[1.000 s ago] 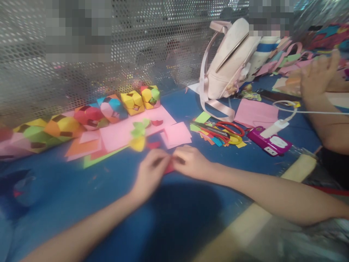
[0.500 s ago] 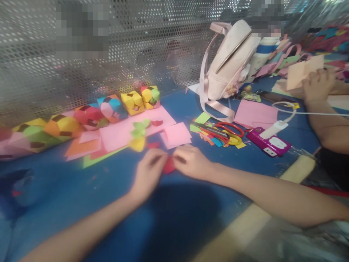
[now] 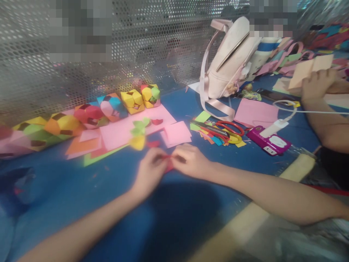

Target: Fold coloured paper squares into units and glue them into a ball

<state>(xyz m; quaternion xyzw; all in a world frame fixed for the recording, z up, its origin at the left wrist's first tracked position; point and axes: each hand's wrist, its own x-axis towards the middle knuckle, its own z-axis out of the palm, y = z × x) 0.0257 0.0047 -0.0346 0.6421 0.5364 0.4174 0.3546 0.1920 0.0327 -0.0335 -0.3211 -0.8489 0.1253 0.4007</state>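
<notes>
Between my hands is a small piece of red paper (image 3: 169, 166), pinched from both sides just above the blue surface (image 3: 114, 196). My left hand (image 3: 152, 165) grips its left side with thumb and fingers. On the other side, my right hand (image 3: 189, 160) pinches the paper too; most of it is hidden by the fingers. Just beyond lie a folded yellow paper piece (image 3: 137, 142), green folded pieces (image 3: 139, 128) and small red pieces (image 3: 153, 144). Folded pink paper (image 3: 177, 134) rests right behind my hands.
Folded paper balls (image 3: 132, 102) line the perforated metal panel (image 3: 163, 47). To the right are scissors (image 3: 231, 133) on paper scraps, a purple power bank (image 3: 268, 140) with a white cable, and a pale backpack (image 3: 226, 62). Another person's hand (image 3: 317, 85) holds cream paper at far right.
The red paper between my fingers has shifted a little, with less of it showing below them and a strip now showing above. Both hands stay in nearly the same place.
</notes>
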